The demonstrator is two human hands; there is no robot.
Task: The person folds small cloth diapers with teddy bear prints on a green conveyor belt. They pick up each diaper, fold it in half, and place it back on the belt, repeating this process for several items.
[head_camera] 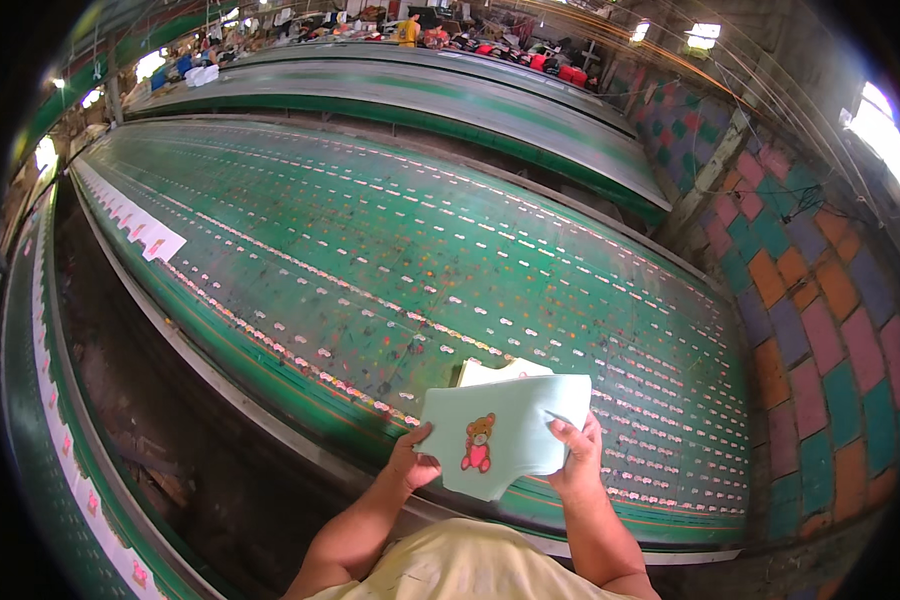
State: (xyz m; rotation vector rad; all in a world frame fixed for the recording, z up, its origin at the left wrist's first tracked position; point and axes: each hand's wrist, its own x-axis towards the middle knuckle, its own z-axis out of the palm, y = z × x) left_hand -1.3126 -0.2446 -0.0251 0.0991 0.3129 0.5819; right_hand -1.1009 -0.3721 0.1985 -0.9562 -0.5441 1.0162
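Observation:
Both hands hold up a pale mint-green cut fabric piece (517, 427), printed with a brown teddy bear (478, 442) that has a pink heart. My left hand (414, 459) grips its left edge. At the right edge, my right hand (579, 448) pinches it with the thumb on top. Partly hidden behind it are pale yellow fabric pieces (487, 372), with part of a print showing. The long green printing table (345, 262) beneath is dotted with rows of small white and pink marks.
White fabric pieces with bear prints (139, 231) lie in an overlapping row along the table's left edge. Another table (64, 360) with a printed strip is at the far left. A wall of painted blocks (817, 337) bounds the right. Two people (409, 31) are in the background.

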